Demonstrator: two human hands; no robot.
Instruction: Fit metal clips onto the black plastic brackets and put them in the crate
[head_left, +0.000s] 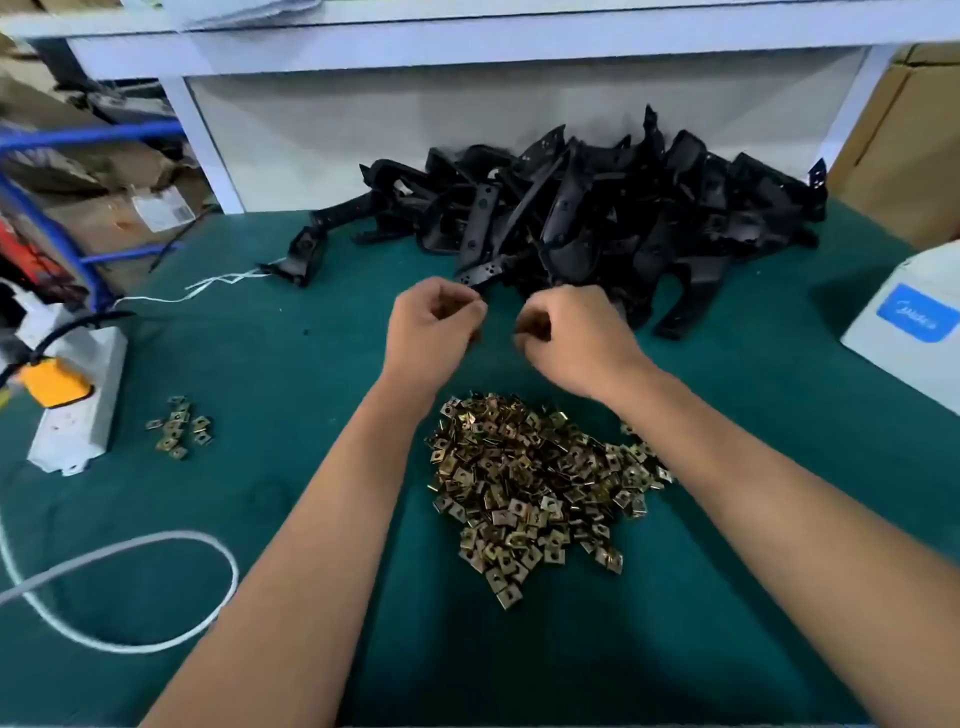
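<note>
A big heap of brass-coloured metal clips (535, 488) lies on the green mat in front of me. Behind it, against the white back panel, is a pile of black plastic brackets (597, 218). Both hands hover close together between the two piles. My left hand (434, 332) has its fingers curled, and something small and brownish, seemingly clips, shows inside the curl. My right hand (569, 338) is curled the same way, fingertips pinched together on what looks like a clip, just in front of the nearest bracket. Motion blur hides the details. No crate is in view.
A small group of loose clips (179, 426) lies at the left, next to a white power strip (78, 400) with a yellow plug. A white cable (156, 540) loops across the near left. A white box (909, 322) with a blue label sits at the right edge.
</note>
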